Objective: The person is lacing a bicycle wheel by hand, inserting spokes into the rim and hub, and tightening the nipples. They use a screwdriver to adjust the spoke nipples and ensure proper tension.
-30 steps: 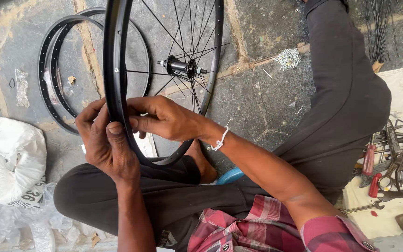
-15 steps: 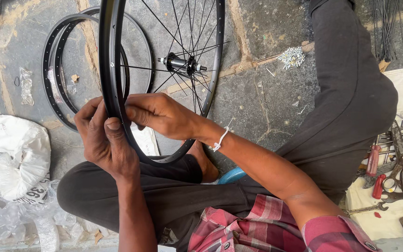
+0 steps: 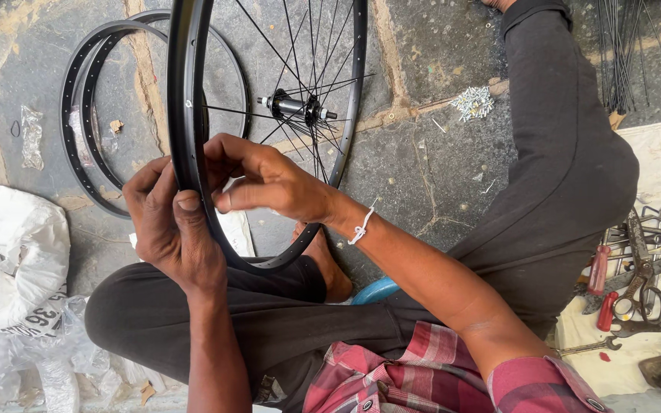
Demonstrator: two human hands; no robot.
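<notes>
**Holding a spoked bicycle wheel at its rim with both hands**

Sitting cross-legged on a stone floor, a person in dark trousers and a red checked shirt holds a black bicycle wheel (image 3: 185, 99) upright in front of the lap, its lower edge resting by the bare foot (image 3: 327, 268). The left hand (image 3: 174, 229) is closed around the rim from outside, thumb lying flat along the rim's outer face and fingers curled behind it. The right hand (image 3: 269, 183) reaches in from the spoke side, fingers bent and pinched together at the rim's inner face, touching the rim just beside the left hand; whatever small part they may be pinching is too small to make out. A white thread bracelet (image 3: 361, 227) circles the right wrist.

At the wheel's centre sits a silver hub (image 3: 296, 107) with thin black spokes fanning out from it. Behind the wheel, two bare black rims (image 3: 78, 138) lie flat on the floor. A small heap of silver nipples (image 3: 473, 102) lies on the stone near the person's right knee, and a bundle of loose spokes (image 3: 629, 53) lies beyond it. White plastic bags (image 3: 9, 260) sit to the left. To the right, on a pale cloth, lie spanners, pliers and red-handled screwdrivers (image 3: 636, 275).
</notes>
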